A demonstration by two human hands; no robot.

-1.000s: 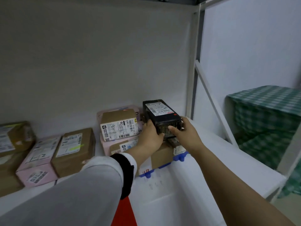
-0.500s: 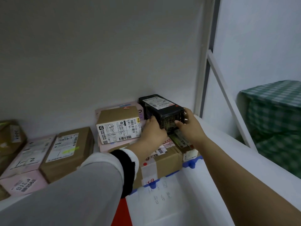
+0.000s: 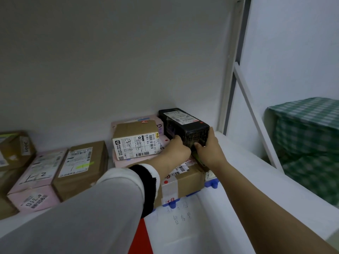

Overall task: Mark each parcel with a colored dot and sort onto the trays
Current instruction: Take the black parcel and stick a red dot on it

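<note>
Hands meet at the near end of the black parcel (image 3: 183,123), which we see lying atop the stack at the right end of the shelf (image 3: 247,171), close to the back wall (image 3: 128,70). The left hand (image 3: 177,150) curls round its left near corner and the right hand (image 3: 209,149) clasps its right near corner, thumb on the end face. Below it we make out a taped brown parcel (image 3: 183,182) on a blue tray (image 3: 211,184), and just to its left a labelled brown box (image 3: 135,140) resting on a pink parcel (image 3: 121,162).

Plain grey wall (image 3: 113,61), green-checked cloth (image 3: 308,143)
</note>
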